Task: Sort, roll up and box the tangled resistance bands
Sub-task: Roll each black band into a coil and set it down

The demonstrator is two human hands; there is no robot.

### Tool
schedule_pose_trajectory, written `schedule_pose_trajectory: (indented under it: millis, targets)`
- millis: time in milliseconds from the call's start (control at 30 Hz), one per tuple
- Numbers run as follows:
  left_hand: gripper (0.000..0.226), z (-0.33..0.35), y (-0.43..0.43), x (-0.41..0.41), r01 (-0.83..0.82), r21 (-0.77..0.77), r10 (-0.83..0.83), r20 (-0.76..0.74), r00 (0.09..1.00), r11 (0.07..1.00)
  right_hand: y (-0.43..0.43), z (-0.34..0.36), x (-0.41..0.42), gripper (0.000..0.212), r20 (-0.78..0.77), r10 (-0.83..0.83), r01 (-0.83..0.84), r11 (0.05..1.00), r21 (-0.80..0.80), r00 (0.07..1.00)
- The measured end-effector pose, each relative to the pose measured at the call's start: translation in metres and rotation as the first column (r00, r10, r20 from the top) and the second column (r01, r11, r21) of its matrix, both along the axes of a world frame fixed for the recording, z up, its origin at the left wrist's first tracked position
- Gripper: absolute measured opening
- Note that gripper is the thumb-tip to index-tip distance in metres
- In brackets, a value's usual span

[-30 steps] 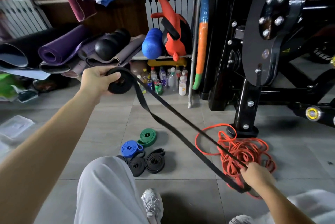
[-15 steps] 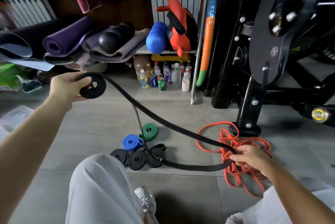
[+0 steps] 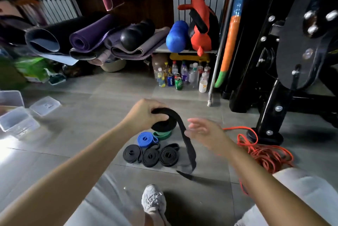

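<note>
Presently the left hand's (image 3: 142, 117) fingers (image 3: 149, 111) gripped a part-wound black roll (image 3: 163, 124), its tail (image 3: 189, 150) hanging to the floor (image 3: 87, 134). The right hand's (image 3: 205, 132) fingers (image 3: 193, 121) lay spread beside that tail, contact lost in blur. Done: five rolls grouped on the floor, three black (image 3: 150, 157), one blue (image 3: 145, 139), one green (image 3: 161, 133). Left, I judged: this tail, the one orange tangle (image 3: 265, 154), and all boxing, with three clear boxes (image 3: 44, 105) well apart at far left.

My band (image 3: 186, 139): matt black rubber. Floor (image 3: 91, 116): smooth grey tile, slight sheen. Boxes (image 3: 18, 121): clear plastic. Machine (image 3: 270, 108): glossy black metal.
</note>
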State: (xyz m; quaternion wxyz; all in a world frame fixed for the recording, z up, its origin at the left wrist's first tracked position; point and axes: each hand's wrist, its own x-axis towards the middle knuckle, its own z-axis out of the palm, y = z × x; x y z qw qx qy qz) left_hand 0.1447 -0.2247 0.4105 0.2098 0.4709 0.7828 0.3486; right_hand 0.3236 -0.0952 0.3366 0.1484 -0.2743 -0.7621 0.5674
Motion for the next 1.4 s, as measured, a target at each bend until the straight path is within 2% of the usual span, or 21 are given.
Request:
schedule_pose_trajectory:
  millis: [67,133,167,233,300,400,467,533,600,667,733,800,933,967,1033,1100,1167,1200,1233,1300,1400]
  targets:
    - [0.029,-0.009,0.001,0.019,0.047,-0.005,-0.047,-0.002,0.999,0.999,-0.016,0.009,-0.008,0.041,-0.102,0.035,-0.032,0.999,0.028,0.994]
    - [0.023,-0.014,0.000,0.030,0.090,-0.031,-0.092,-0.063,0.994,0.995,-0.021,0.013,-0.009,0.036,-0.159,0.017,-0.004,0.997,0.082,0.987]
    - [0.023,-0.014,-0.001,0.032,0.105,-0.053,-0.109,-0.092,0.990,0.993,-0.021,0.015,-0.007,0.034,-0.171,-0.006,0.016,0.998,0.060,0.985]
    - [0.025,-0.013,-0.004,0.034,0.124,-0.086,-0.133,-0.101,0.986,0.988,-0.019,0.017,-0.003,0.031,-0.159,0.006,-0.006,1.000,-0.001,0.987]
    - [0.025,-0.011,-0.007,0.037,0.125,-0.086,-0.131,-0.077,0.988,0.988,-0.016,0.019,0.002,0.030,-0.107,0.081,-0.076,0.996,0.045,0.991]
    - [0.035,-0.008,-0.009,0.039,0.084,-0.005,-0.084,0.080,0.993,0.996,-0.009,0.022,0.009,0.031,-0.037,0.126,-0.117,0.974,0.192,0.991]
    - [0.035,-0.006,-0.010,0.040,0.031,0.054,-0.042,0.230,0.972,0.998,-0.007,0.020,0.014,0.029,-0.060,0.111,-0.094,0.970,0.225,0.992]
    - [0.034,-0.004,-0.010,0.040,-0.009,0.111,-0.038,0.412,0.910,0.994,-0.009,0.016,0.019,0.030,-0.106,0.066,-0.048,0.984,0.171,0.992]
    - [0.030,-0.004,-0.010,0.043,-0.023,0.133,-0.055,0.552,0.832,0.991,-0.012,0.011,0.024,0.032,-0.197,0.013,-0.004,0.999,0.044,0.980]
    - [0.026,-0.006,-0.010,0.047,0.001,0.148,-0.095,0.629,0.772,0.989,-0.014,0.007,0.028,0.032,-0.297,-0.036,0.018,0.998,-0.064,0.954]
    - [0.025,-0.008,-0.011,0.049,0.041,0.176,-0.150,0.665,0.732,0.984,-0.012,0.007,0.031,0.029,-0.327,-0.075,0.037,0.992,-0.120,0.942]
    - [0.030,-0.012,-0.012,0.051,0.067,0.172,-0.164,0.648,0.744,0.983,-0.009,0.011,0.032,0.026,-0.316,-0.087,0.042,0.988,-0.147,0.945]
    - [0.024,-0.012,-0.013,0.053,0.025,0.100,-0.078,0.570,0.818,0.995,-0.007,0.026,0.037,0.032,-0.299,-0.025,0.016,0.999,-0.035,0.954]
    - [0.022,-0.008,-0.013,0.053,0.058,0.059,-0.079,0.472,0.878,0.997,-0.007,0.030,0.039,0.030,-0.264,-0.004,0.008,1.000,0.012,0.964]
    - [0.026,-0.002,-0.010,0.052,0.176,-0.087,-0.165,0.121,0.979,0.981,-0.008,0.036,0.040,0.018,-0.098,0.062,-0.043,0.981,0.189,0.993]
    - [0.039,0.002,-0.007,0.057,0.233,-0.218,-0.272,-0.171,0.947,0.948,-0.011,0.041,0.040,0.015,0.063,0.088,-0.105,0.926,0.364,0.994]
    - [0.035,0.004,-0.005,0.064,0.235,-0.221,-0.292,-0.279,0.915,0.947,-0.015,0.044,0.040,0.017,0.056,0.094,-0.108,0.924,0.367,0.994]
    - [0.030,0.004,-0.005,0.065,0.217,-0.188,-0.265,-0.287,0.921,0.958,-0.016,0.044,0.041,0.018,0.017,0.089,-0.090,0.938,0.335,0.996]
    - [0.026,0.003,-0.005,0.065,0.194,-0.144,-0.224,-0.234,0.946,0.970,-0.016,0.043,0.043,0.019,-0.024,0.073,-0.062,0.951,0.303,0.997]
    - [0.023,0.000,-0.005,0.066,0.157,-0.054,-0.159,-0.033,0.987,0.986,-0.014,0.039,0.048,0.020,-0.061,0.043,-0.026,0.967,0.252,0.997]
    - [0.028,-0.005,-0.005,0.066,0.066,0.085,-0.084,0.229,0.970,0.994,-0.014,0.032,0.054,0.027,-0.125,0.012,0.002,0.993,0.115,0.992]
